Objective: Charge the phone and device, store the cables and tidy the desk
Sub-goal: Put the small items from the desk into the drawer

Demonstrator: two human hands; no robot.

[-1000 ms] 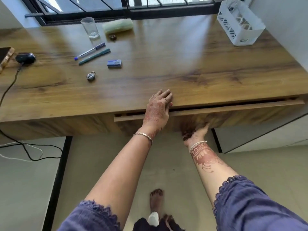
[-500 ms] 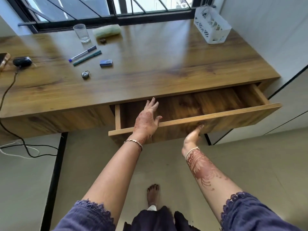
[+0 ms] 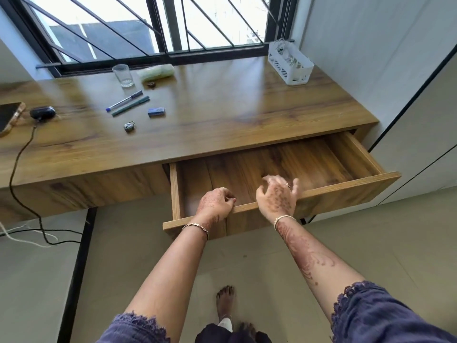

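Change: the drawer (image 3: 272, 167) under the counter (image 3: 222, 115) was shut a second ago; now it stands pulled well out at centre frame, and the visible floor of it looks bare.
Meaning: likely the storage place for the loose things is ready, so tidying can begin; nothing has gone in yet.
Left hand (image 3: 216, 203): at the drawer's front edge, fingers curled loosely over the lip, holding nothing else.
Right hand (image 3: 277, 194): has come up from beneath the front panel and now hovers over the edge, fingers spread wide, empty, blurred by motion.
Phone (image 3: 8, 117): far left of the frame, lying on the counter, partly cut off by the edge.
Device (image 3: 42, 112): small dark case just beside the phone, a black cable (image 3: 17, 169) running from it down off the counter.
Clutter: two pens (image 3: 127, 103), a blue eraser (image 3: 156, 111), a small padlock (image 3: 129, 126), a glass (image 3: 123, 75), upper left of centre.
White basket (image 3: 290, 61): upper right, pale cables seemingly inside.
Hard to tell: whether the phone is plugged in; the drawer's rear part lies hidden under the counter.
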